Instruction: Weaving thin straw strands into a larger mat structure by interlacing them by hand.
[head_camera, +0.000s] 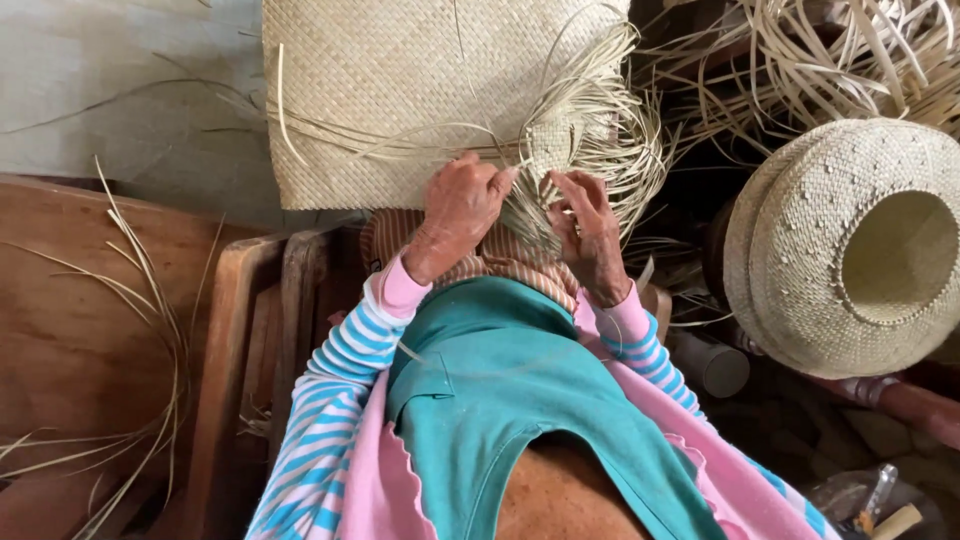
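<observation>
A small woven straw piece (548, 142) with many loose pale strands fanning out sits on my lap. My left hand (458, 212) rests on its near left edge, fingers curled over the strands. My right hand (588, 228) pinches strands at its right side, fingers bent among the loose ends. Beneath and beyond the piece lies a large flat woven straw mat (390, 90). My sleeves are striped blue, white and pink, and I wear a teal apron.
A finished woven straw hat (850, 245) lies upside-down at the right. A heap of loose straw strips (830, 50) fills the top right. A wooden chair (240, 340) and wooden board (70, 330) with stray strands stand at the left. A dark cylinder (712, 362) sits near my right elbow.
</observation>
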